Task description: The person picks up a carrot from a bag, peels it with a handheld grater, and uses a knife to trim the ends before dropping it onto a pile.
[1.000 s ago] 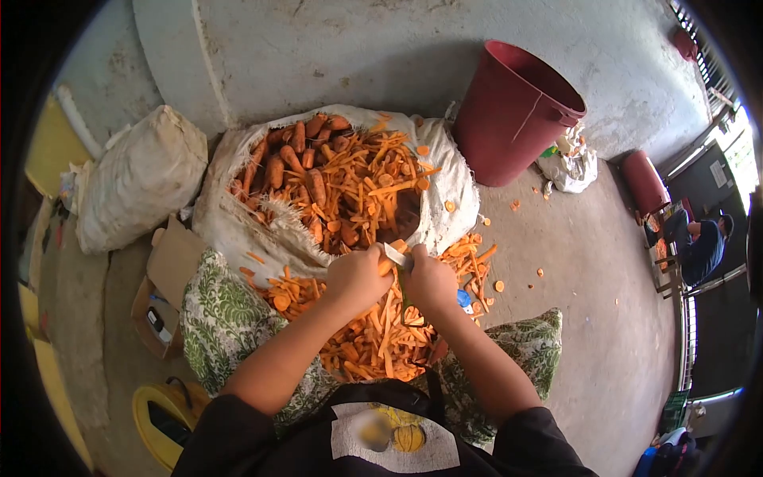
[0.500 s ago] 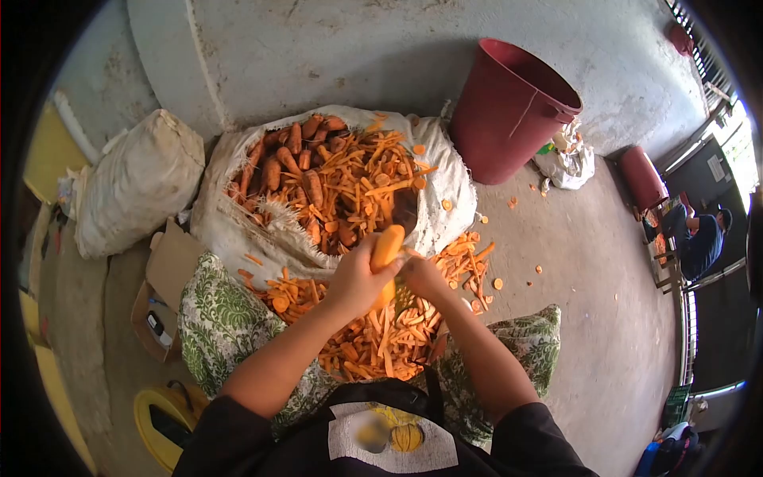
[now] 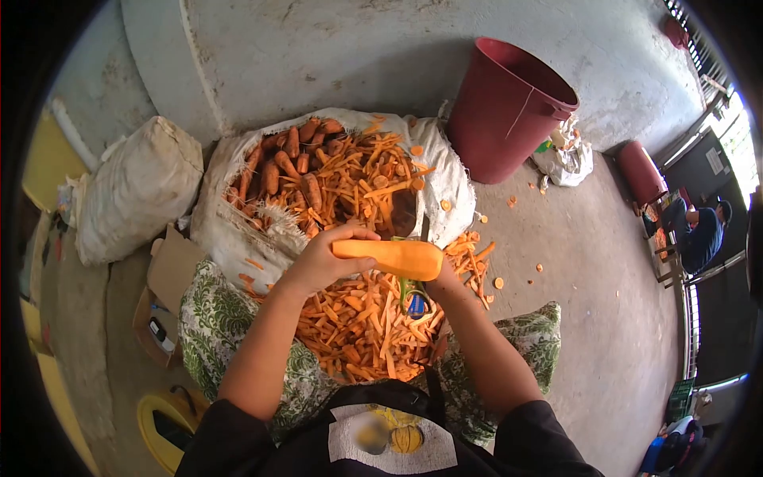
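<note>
My left hand (image 3: 327,258) is closed around the thick end of a peeled carrot (image 3: 389,258), which lies nearly level and points right. Behind its far end is my right hand (image 3: 447,280), mostly covered by the carrot, with its fingers hidden. A thin dark strip (image 3: 425,229) like a blade sticks up beyond the carrot by that hand; I cannot make out the tool. Green and blue pieces (image 3: 415,304) show just under the carrot. Below both hands lies a heap of cut carrot sticks (image 3: 373,330) between my legs.
A white woven sack (image 3: 218,195) holds whole carrots (image 3: 288,163) and cut pieces. A tall red bin (image 3: 501,119) stands behind it on the right, near carrot scraps on the floor. On the left are a full sack (image 3: 147,187) and a cardboard box (image 3: 163,298). A person (image 3: 703,234) sits far right.
The carrot has turned from upright to nearly level, its far end now toward my right hand. My left hand has shifted left, and the green and blue pieces have come into view.
</note>
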Demonstrator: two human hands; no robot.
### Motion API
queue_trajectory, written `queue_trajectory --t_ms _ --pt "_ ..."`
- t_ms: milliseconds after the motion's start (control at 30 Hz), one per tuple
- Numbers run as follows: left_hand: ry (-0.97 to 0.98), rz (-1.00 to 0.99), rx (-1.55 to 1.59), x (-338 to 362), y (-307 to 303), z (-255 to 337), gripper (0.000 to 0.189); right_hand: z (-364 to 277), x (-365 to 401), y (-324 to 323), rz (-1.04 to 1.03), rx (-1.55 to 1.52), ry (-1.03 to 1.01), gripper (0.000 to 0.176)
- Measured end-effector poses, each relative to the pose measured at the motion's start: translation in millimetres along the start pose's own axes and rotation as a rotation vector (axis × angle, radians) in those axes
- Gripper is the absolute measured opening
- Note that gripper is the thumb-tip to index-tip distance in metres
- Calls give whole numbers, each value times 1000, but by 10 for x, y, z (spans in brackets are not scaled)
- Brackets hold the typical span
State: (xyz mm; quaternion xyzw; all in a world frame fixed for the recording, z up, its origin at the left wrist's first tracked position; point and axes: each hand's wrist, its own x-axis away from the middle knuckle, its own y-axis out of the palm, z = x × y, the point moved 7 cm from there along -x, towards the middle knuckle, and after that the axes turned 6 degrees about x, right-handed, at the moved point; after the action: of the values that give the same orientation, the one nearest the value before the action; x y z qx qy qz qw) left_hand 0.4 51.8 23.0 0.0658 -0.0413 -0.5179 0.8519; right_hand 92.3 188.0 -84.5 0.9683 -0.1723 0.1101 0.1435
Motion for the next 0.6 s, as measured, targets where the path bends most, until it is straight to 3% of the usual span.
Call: queue_trajectory --t_ms 67,133,200,233,267,333,467,567,600 --pt "-165 -105 -52 40 41 -15 38 -204 103 3 23 -10 6 27" --pt "-213 -186 3 34 51 -102 44 -383 156 -33 88 232 -93 28" --pt "-472 -333 -155 75 144 -363 54 -388 164 -57 108 360 -99 22" --pt "-497 -341 -294 49 202 -488 59 -324 121 -88 117 491 -70 21" --pt "-497 -339 -294 46 292 -592 59 -279 95 -109 125 620 -42 20" --pt "-255 -358 -631 8 436 -663 59 -570 244 55 253 1031 -100 31" --pt "-293 -238 -577 -49 403 -844 56 -748 360 75 325 1151 -142 28" --pt "-115 126 -614 -149 223 -619 43 -716 403 48 384 1257 -115 24" --pt "-114 125 -615 -154 217 -634 43 -690 412 80 379 1308 -114 22"
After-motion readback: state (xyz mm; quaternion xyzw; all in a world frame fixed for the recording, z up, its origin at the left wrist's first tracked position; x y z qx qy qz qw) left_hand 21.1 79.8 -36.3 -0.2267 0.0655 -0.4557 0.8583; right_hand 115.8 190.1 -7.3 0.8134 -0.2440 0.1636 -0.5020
